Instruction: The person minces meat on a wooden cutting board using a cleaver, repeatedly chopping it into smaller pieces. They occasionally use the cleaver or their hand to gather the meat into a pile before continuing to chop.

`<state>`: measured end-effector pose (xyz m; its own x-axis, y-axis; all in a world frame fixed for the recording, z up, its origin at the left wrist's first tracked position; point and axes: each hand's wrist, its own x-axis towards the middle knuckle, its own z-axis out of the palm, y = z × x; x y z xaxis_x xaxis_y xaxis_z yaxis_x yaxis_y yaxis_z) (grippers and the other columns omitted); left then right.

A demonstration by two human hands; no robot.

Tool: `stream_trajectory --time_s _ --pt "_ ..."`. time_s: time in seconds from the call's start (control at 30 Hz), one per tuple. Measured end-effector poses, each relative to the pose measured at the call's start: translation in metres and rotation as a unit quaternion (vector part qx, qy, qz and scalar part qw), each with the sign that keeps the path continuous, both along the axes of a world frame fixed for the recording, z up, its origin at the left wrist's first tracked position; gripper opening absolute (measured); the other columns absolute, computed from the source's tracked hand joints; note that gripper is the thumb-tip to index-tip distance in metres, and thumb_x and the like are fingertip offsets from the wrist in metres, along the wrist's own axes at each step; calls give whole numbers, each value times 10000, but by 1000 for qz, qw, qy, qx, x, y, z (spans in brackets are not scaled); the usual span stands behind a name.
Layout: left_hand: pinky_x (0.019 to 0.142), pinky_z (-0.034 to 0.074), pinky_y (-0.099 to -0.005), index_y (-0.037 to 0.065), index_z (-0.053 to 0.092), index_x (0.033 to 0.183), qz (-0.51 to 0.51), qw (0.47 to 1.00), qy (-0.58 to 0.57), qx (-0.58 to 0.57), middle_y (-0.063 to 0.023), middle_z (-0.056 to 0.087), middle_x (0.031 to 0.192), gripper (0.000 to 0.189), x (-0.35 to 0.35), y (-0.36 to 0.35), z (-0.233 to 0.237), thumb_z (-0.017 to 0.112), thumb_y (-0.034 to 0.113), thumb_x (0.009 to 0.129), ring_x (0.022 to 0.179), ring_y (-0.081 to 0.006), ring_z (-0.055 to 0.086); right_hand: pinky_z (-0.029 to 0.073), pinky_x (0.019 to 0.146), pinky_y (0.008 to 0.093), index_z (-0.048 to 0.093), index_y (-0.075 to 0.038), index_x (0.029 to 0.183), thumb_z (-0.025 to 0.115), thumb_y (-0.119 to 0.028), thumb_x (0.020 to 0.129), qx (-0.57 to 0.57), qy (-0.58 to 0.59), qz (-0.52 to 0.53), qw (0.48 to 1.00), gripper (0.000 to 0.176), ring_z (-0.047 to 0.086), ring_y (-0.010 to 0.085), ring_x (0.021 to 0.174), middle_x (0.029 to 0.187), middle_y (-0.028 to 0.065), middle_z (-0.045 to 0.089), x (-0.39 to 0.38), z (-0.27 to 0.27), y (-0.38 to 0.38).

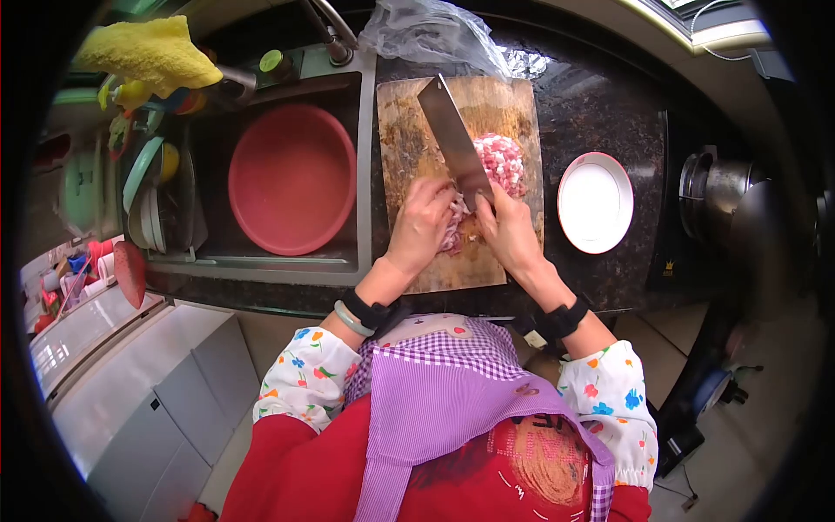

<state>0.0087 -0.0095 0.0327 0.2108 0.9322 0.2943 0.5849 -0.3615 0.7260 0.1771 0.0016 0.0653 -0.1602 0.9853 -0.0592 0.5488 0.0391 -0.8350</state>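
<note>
My right hand (511, 230) is wrapped round the handle end of a cleaver (454, 135), whose broad blade slants up and left over the wooden cutting board (404, 113). Curled fingers of my left hand (422, 224) press on strips of raw meat (453, 228), close to the left side of the blade. Part of that meat is hidden under the fingers. Beyond my right hand, a heap of diced pink and white meat (503, 165) lies on the right part of the board, partly behind the blade.
Left of the board, a red basin (293, 180) sits in the sink (366, 165), beside stacked dishes (156, 196). A white bowl (595, 203) with a red rim stands on the dark counter (600, 122) to the right. A plastic bag (435, 35) lies behind the board. A metal pot (729, 187) is far right.
</note>
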Motion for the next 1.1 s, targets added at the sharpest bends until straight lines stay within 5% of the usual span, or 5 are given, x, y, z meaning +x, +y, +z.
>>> stream_trajectory --time_s 0.27,0.47,0.67,0.77,1.1 --pt "889 490 -391 -17 653 1055 90 993 -51 -54 -167 633 1089 327 -8 -5 -6 726 -4 737 1022 -351 595 444 583 521 493 11 993 543 -79 943 -95 -89 69 989 114 601 480 689 663 298 556 31 43 -32" --pt "809 499 -415 -15 654 948 7 999 -42 -23 -158 645 955 224 2 1 -8 658 -53 727 926 -362 600 443 582 537 470 -3 1045 518 -95 947 -159 -135 84 974 143 602 486 688 660 307 557 28 32 -45" --pt "800 510 -405 -22 656 914 6 999 -33 -3 -143 640 953 200 5 3 -13 642 -61 719 906 -345 599 464 604 525 493 3 1068 528 -103 946 -62 -120 39 990 165 622 479 713 695 305 591 -17 -5 8" --pt "815 510 -398 -25 660 937 -10 999 -33 -3 -147 644 977 207 0 3 -13 652 -65 733 937 -342 606 474 601 486 565 23 1070 553 -81 942 -7 3 14 1000 165 626 469 737 716 291 596 -16 -12 25" --pt "891 485 -399 -15 646 1020 80 992 -67 -69 -165 626 1060 312 -7 -6 0 704 -17 713 1022 -362 586 433 566 529 491 19 1053 535 -84 948 -137 -110 82 981 154 597 484 663 644 291 557 22 52 -39"
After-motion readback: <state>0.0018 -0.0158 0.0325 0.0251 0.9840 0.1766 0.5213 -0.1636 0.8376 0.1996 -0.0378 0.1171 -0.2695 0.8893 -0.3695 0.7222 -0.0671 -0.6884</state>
